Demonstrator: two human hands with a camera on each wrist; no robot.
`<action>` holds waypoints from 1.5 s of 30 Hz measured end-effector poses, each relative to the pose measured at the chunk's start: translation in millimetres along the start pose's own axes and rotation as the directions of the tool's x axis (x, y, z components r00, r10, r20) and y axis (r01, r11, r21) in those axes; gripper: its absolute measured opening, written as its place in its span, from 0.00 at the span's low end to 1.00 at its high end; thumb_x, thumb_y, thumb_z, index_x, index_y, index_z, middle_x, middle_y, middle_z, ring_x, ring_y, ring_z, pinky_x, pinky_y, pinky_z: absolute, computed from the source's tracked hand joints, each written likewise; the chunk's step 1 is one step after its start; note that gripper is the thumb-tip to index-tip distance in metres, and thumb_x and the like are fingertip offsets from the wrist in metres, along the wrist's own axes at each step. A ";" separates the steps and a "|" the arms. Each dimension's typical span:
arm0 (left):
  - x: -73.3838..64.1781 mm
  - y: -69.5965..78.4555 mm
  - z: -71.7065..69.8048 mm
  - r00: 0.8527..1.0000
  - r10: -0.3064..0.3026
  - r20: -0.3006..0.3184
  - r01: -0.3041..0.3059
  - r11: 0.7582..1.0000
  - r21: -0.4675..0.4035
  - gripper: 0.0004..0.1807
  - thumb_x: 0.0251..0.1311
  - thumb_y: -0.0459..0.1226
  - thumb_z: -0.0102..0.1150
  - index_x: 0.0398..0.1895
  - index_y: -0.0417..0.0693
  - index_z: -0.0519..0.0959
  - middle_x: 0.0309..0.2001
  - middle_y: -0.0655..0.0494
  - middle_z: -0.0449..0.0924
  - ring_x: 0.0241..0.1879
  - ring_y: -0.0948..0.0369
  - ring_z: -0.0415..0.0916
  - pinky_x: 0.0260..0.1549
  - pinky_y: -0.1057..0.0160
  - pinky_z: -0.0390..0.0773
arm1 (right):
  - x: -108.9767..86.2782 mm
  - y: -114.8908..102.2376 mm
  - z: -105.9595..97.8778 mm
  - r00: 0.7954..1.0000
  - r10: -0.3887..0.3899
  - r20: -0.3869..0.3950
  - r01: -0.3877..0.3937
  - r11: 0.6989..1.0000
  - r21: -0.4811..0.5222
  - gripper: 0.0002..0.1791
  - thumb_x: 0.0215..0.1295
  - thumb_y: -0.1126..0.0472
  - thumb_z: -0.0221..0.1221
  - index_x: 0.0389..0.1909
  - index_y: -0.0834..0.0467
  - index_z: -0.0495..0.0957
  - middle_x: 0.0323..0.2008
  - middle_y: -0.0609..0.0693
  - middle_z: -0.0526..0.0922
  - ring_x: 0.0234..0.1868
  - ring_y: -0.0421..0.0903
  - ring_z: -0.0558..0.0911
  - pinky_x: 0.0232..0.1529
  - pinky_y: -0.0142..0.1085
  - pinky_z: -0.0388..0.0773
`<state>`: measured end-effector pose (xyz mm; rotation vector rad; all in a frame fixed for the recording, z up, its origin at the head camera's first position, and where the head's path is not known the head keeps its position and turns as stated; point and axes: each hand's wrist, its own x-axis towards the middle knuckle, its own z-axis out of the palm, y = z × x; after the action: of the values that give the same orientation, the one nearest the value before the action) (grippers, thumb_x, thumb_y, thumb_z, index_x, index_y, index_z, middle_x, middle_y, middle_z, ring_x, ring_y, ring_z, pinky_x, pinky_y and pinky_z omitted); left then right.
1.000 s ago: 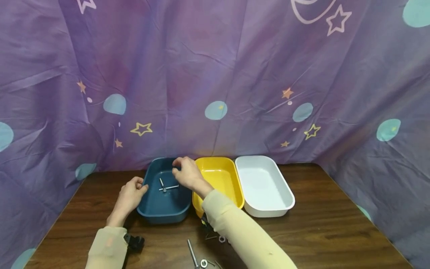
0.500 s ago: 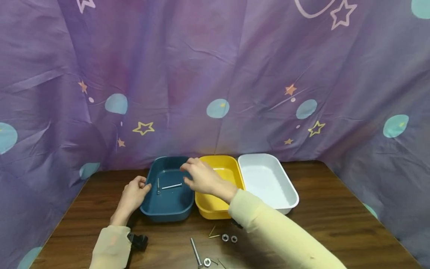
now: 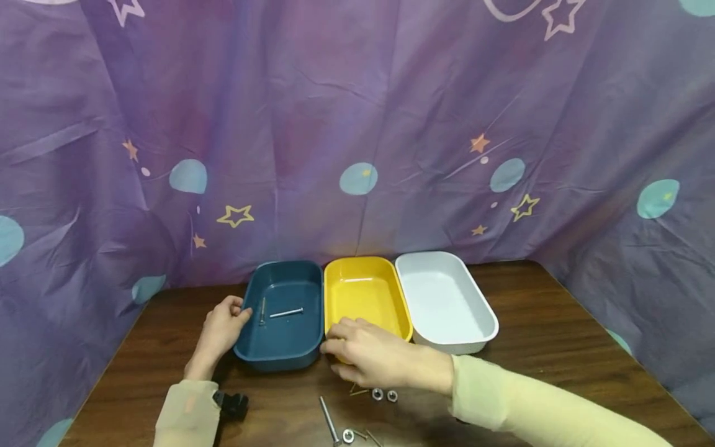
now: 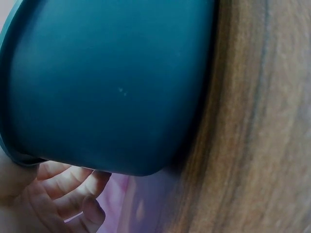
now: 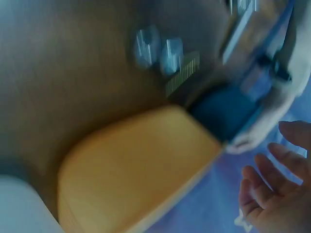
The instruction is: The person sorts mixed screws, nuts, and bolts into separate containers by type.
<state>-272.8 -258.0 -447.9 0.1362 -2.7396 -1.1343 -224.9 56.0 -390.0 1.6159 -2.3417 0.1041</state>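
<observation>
While the left hand (image 3: 221,326) pinches the rounded blue plastic tray (image 3: 285,343), the right hand (image 3: 371,355), fingers loose and empty, should skirt the rounded yellow plastic tray (image 3: 365,299).

No readable text, labels, brands, numbers or signs in any view.

Creased purple cloth (image 3: 301,118) I see hanging behind, small orange stars (image 3: 479,143), pale blue ovals (image 3: 358,179), brown wood-grain table (image 3: 558,354) before it
</observation>
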 end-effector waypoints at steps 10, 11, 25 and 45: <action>1.7 4.4 0.3 0.999 0.027 -0.017 -0.027 1.000 -0.010 0.16 0.65 0.36 0.57 0.50 0.32 0.73 0.38 0.41 0.77 0.39 0.46 0.75 0.40 0.47 0.72 | -37.7 -26.6 22.1 0.995 -0.083 0.050 0.080 0.995 0.063 0.18 0.63 0.50 0.63 0.49 0.56 0.80 0.38 0.42 0.74 0.40 0.37 0.72 0.45 0.28 0.70; 2.3 5.0 0.5 0.999 0.029 -0.017 -0.029 1.000 -0.010 0.16 0.65 0.36 0.57 0.50 0.31 0.73 0.38 0.41 0.77 0.39 0.46 0.75 0.40 0.47 0.72 | -39.3 -27.2 23.1 0.995 -0.082 0.053 0.078 0.994 0.073 0.18 0.64 0.50 0.63 0.50 0.56 0.80 0.38 0.41 0.74 0.39 0.36 0.72 0.44 0.27 0.69; 6.4 11.1 -1.0 0.999 0.036 -0.020 -0.036 0.999 -0.001 0.17 0.65 0.36 0.57 0.50 0.32 0.72 0.39 0.41 0.76 0.39 0.47 0.74 0.41 0.47 0.72 | -46.2 -34.9 29.1 0.995 -0.062 0.077 0.056 0.995 0.079 0.14 0.66 0.45 0.60 0.41 0.50 0.80 0.37 0.38 0.73 0.40 0.35 0.70 0.40 0.26 0.67; -4.3 2.7 -0.9 1.000 0.028 0.002 -0.028 1.000 0.001 0.19 0.65 0.37 0.57 0.51 0.31 0.72 0.40 0.38 0.78 0.41 0.45 0.76 0.42 0.44 0.73 | -28.8 -63.8 47.9 0.964 0.111 0.240 -0.095 0.993 -0.076 0.05 0.52 0.47 0.66 0.24 0.42 0.80 0.28 0.36 0.73 0.31 0.33 0.67 0.30 0.27 0.62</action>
<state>-268.5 -256.0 -445.9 0.0961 -2.7349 -1.1270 -166.1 47.9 -450.5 1.5534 -2.5841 -0.1556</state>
